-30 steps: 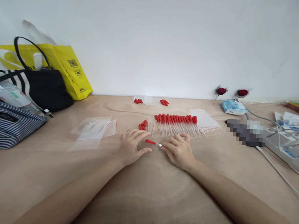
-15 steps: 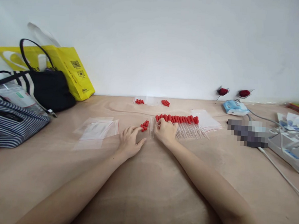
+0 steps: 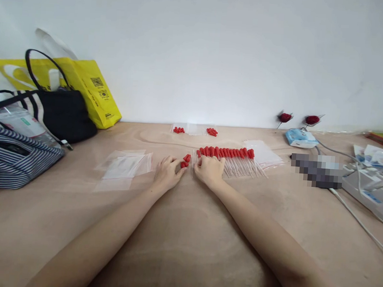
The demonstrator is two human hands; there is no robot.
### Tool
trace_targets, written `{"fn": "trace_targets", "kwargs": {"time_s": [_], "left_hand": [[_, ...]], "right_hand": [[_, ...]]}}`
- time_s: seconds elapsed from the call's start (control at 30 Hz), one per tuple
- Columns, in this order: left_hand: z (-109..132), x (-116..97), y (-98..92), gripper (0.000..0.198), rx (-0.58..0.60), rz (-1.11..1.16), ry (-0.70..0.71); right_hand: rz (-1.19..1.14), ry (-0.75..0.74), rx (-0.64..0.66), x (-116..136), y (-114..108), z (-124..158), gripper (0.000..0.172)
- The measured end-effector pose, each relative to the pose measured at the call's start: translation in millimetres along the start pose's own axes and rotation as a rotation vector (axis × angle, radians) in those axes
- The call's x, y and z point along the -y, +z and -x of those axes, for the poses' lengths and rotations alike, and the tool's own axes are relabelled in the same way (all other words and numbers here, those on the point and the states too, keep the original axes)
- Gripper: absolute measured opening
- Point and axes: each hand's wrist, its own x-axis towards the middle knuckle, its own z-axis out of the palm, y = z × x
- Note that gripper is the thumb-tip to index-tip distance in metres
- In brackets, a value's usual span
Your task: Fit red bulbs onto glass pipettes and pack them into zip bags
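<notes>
A row of droppers [image 3: 235, 154] with red bulbs and clear tubes lies across the middle of the wooden table [image 3: 185, 230]. My right hand [image 3: 209, 169] rests knuckles up at the left end of that row. Its fingers are curled down over the clear tubes, and what they hold is hidden. A small pile of loose red caps [image 3: 185, 160] sits just left of the row. My left hand [image 3: 167, 172] reaches it, with thumb and fingertips pinched at the pile's near edge.
Empty clear zip bags [image 3: 124, 167] lie to the left and another [image 3: 263, 153] behind the row. Two small heaps of red caps [image 3: 195, 130] sit by the wall. Bags [image 3: 25, 123] crowd the left side. A power strip [image 3: 300, 138], cables and papers [image 3: 373, 173] fill the right.
A second ago both hands held one dropper nearer to me. My right hand carried it to the row's left end, and my left hand has moved forward onto the loose red caps.
</notes>
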Motion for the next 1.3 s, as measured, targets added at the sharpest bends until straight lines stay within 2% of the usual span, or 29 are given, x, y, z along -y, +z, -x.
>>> {"fn": "trace_targets", "kwargs": {"time_s": [0.43, 0.67, 0.83, 0.97, 1.07, 1.17, 1.3], "left_hand": [[-4, 5, 5.9, 0.013, -0.017, 0.129, -0.076], [-4, 5, 3.0, 0.020, 0.013, 0.236, -0.170], [-3, 5, 2.3, 0.023, 0.017, 0.263, -0.227], [-3, 6, 2.7, 0.024, -0.005, 0.234, -0.183], [-3, 8, 4.0, 0.023, -0.004, 0.199, -0.145], [-4, 9, 4.8, 0.021, 0.007, 0.196, -0.146], [-5, 7, 3.4, 0.016, 0.017, 0.202, -0.128]], "right_hand": [[0.103, 0.047, 0.188, 2, -12, 6, 0.030], [0.113, -0.001, 0.197, 0, -14, 6, 0.030], [0.133, -0.151, 0.149, -20, -27, 23, 0.031], [0.190, -0.467, 0.037, -56, -35, 44, 0.023], [0.221, -0.605, -0.075, -81, -35, 55, 0.021], [0.214, -0.684, -0.122, -94, -34, 59, 0.023], [0.145, -0.689, -0.104, -96, -35, 59, 0.025]]}}
